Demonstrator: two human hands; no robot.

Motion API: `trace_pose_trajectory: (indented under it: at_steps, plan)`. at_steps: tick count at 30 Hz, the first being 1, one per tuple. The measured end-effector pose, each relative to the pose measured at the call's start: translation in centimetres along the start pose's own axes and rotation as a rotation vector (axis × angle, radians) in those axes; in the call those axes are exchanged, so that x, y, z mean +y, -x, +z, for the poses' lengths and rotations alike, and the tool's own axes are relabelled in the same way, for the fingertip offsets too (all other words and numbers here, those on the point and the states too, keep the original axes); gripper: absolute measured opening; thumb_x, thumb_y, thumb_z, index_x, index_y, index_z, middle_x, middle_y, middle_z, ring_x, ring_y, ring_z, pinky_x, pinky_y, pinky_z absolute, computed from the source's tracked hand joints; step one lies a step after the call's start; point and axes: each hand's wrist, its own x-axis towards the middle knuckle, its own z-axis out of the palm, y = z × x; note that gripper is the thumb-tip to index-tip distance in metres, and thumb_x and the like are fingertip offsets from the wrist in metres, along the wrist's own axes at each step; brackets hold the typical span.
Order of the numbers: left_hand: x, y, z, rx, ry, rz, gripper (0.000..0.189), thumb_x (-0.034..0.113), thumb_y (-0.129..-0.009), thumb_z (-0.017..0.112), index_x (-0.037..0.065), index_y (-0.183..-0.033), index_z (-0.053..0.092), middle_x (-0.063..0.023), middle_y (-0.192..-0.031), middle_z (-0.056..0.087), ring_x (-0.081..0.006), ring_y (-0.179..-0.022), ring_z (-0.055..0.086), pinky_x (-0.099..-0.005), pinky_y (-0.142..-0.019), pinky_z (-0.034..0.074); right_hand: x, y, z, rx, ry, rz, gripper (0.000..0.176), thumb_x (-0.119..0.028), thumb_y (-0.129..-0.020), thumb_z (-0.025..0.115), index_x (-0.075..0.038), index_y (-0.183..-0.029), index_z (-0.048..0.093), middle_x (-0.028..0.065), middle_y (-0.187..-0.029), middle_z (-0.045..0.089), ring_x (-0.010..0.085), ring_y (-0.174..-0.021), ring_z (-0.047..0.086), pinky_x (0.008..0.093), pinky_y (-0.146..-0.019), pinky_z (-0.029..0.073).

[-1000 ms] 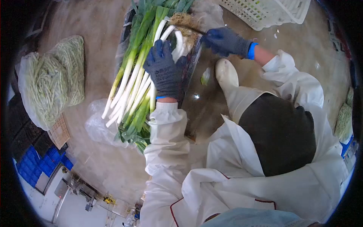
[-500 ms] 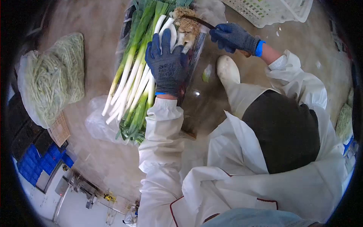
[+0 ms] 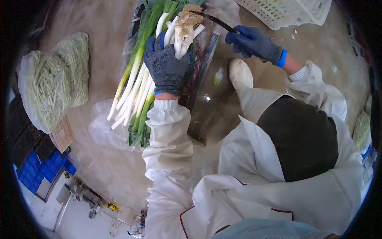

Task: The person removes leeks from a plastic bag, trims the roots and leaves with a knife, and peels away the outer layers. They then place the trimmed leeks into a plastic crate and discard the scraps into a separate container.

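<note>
Long leeks with white stalks and green leaves lie in a pile on the floor. My left hand, in a dark blue-grey glove, is closed around several white stalks near the root ends; its thumb is hidden. Pale cut-looking ends stick out beyond its fingers, beside a tangle of brown roots. My right hand, gloved alike, grips a knife by its handle. The dark, slightly curved blade points left, its tip at the roots.
A clear bag of green vegetables stands at left. Crumpled plastic lies by the leeks. A white perforated crate is at top right. My white boot and a leaf scrap are right of the pile.
My left hand has gone from lying spread on the stalks to gripping them, shifting slightly left. The root ends have turned and lifted. My right hand with the knife has moved slightly right.
</note>
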Motion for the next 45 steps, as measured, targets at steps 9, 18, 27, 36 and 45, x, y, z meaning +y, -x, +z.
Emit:
trace_pose_trajectory:
  at_steps: [9,18,27,36,45]
  plan:
    - [-1.5,0.1,0.9,-0.071,0.080,-0.019,0.058,0.041,-0.064,0.079,0.004,-0.107,0.068,-0.0121,-0.117,0.059,-0.0365,-0.108,0.051,-0.0477,-0.095,0.039,-0.8,0.5,-0.8,0.080,0.677,-0.374,0.030,-0.040,-0.093,0.058,-0.010,-0.095,0.063,0.0174,-0.080,0.064,0.0375,-0.073,0.063,0.0446,-0.066,0.049]
    - [-0.5,0.3,1.7,-0.035,0.115,-0.084,0.046,0.040,-0.064,0.078,0.005,-0.093,0.072,-0.0100,-0.123,0.056,-0.0398,-0.115,0.046,-0.0516,-0.096,0.035,-1.1,0.3,-1.6,0.057,0.787,-0.443,0.030,-0.039,-0.093,0.056,-0.009,-0.091,0.062,0.0184,-0.071,0.059,0.0389,-0.068,0.060,0.0470,-0.062,0.046]
    - [2.4,1.4,1.3,-0.026,0.236,-0.103,0.034,0.026,-0.063,0.079,0.002,-0.086,0.073,-0.0236,-0.116,0.058,-0.0415,-0.110,0.052,-0.0494,-0.095,0.039,-1.1,-2.6,0.0,0.101,1.056,-0.497,0.030,-0.036,-0.093,0.055,-0.007,-0.091,0.064,0.0178,-0.072,0.062,0.0380,-0.065,0.060,0.0462,-0.064,0.048]
    - [-2.0,0.5,-0.5,0.031,0.300,-0.235,0.043,0.013,-0.063,0.079,-0.003,-0.101,0.071,-0.0199,-0.123,0.060,-0.0349,-0.107,0.060,-0.0411,-0.093,0.046,-1.8,-0.7,-1.6,-0.053,0.231,0.193,0.034,-0.038,-0.097,0.055,-0.006,-0.094,0.066,0.0030,-0.067,0.059,0.0068,-0.050,0.053,0.0216,-0.043,0.043]
    - [-2.2,0.6,0.5,-0.044,0.380,-0.329,0.039,0.013,-0.063,0.077,-0.003,-0.098,0.070,-0.0192,-0.129,0.056,-0.0355,-0.109,0.057,-0.0421,-0.095,0.044,-3.4,1.1,1.6,0.026,0.177,0.037,0.038,-0.040,-0.097,0.054,-0.005,-0.091,0.065,0.0045,-0.064,0.060,0.0081,-0.049,0.054,0.0237,-0.046,0.045]
